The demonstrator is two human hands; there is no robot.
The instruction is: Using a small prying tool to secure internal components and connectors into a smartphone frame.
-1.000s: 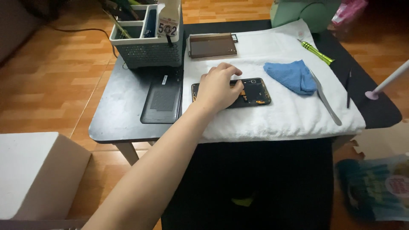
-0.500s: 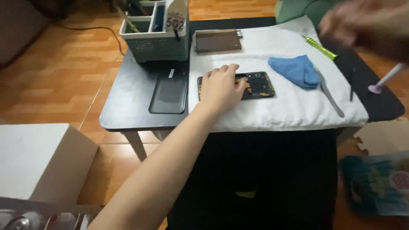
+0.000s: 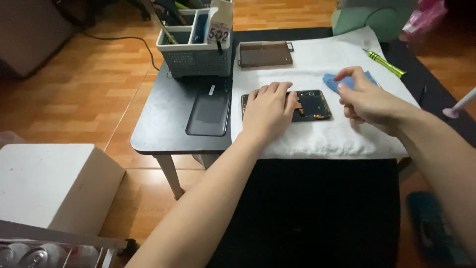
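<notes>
Your left hand [image 3: 267, 109] stays flat on the opened phone [image 3: 311, 105], mid-towel; your right hand [image 3: 364, 99], empty, fingers loosely curled, has come in beside the blue cloth [image 3: 331, 80].

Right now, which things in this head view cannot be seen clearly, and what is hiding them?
- Opened phone: its left part is hidden under the left hand.
- Blue cloth: mostly hidden behind the right hand.
- Right hand's grip: whether it holds anything cannot be told; the fingers face away.
- Grey basket: contents are cut by the top edge.
- Pink-tipped tool: cut off by the right edge.
</notes>
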